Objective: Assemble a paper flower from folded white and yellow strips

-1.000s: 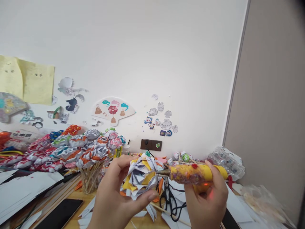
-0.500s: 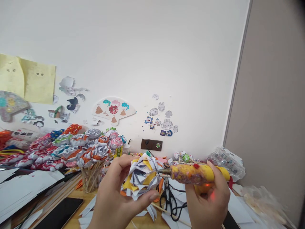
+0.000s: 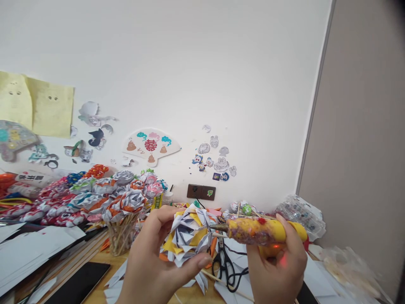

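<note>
My left hand [image 3: 152,264] grips a folded paper flower [image 3: 188,234] of white, yellow and orange paper, thumb below and fingers behind it. My right hand [image 3: 278,266] is closed around a yellow glue gun [image 3: 262,231] smeared with coloured bits, a red light glowing under it. The gun lies level and its metal nozzle touches the flower's right side.
A bunch of finished paper flowers on sticks [image 3: 104,198] stands in a holder at the left. Black scissors [image 3: 223,264], paper scraps and wooden sticks lie on the wooden table. A dark phone [image 3: 77,282] lies at lower left. A plastic bag [image 3: 300,215] sits at the right, stickers on the wall.
The glue gun and my right hand have drifted slightly to the right. The flower has barely moved.
</note>
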Motion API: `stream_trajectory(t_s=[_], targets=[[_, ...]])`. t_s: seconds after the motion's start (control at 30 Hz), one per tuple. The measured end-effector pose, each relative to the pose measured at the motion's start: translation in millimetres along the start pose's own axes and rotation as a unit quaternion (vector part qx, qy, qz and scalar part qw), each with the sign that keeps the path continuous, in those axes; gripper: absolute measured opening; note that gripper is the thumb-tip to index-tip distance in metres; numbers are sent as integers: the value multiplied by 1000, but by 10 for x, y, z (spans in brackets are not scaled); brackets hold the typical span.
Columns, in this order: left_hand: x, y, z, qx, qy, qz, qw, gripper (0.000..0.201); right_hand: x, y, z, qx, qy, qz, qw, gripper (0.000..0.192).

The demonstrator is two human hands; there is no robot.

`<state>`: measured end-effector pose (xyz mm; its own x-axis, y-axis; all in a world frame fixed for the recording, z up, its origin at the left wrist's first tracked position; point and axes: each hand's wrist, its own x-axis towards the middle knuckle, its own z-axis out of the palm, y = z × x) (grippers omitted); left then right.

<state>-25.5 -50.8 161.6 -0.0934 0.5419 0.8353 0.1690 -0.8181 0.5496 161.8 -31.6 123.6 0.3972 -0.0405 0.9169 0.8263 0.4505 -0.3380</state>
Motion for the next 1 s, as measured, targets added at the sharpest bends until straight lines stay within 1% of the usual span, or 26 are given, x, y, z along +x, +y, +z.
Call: stream_trajectory(t_s=[0.07, 0.17, 0.33, 0.67, 0.87, 1.0], targets=[[-1, -5, -11, 8, -10, 12, 1000, 38, 11, -21, 3, -1, 8, 0, 1000, 40], [-8, -13, -28, 15, -8, 12, 1000, 39, 19, -45, 8, 5, 10, 3, 1000, 37], [-5, -2, -26, 17, -10, 10, 1000, 39, -4, -24, 12, 9, 7, 0, 1000, 38], [-30, 39, -9, -14, 25, -38, 999, 36, -52, 50, 11, 21, 2, 5, 1000, 45], [-10, -8, -40, 21, 14, -22, 999, 36, -90, 87, 13, 28, -3, 23, 999, 39], [-15, -24, -75, 22, 7, -9, 1000, 38, -107, 106, 17, 3, -2, -2, 1000, 34]])
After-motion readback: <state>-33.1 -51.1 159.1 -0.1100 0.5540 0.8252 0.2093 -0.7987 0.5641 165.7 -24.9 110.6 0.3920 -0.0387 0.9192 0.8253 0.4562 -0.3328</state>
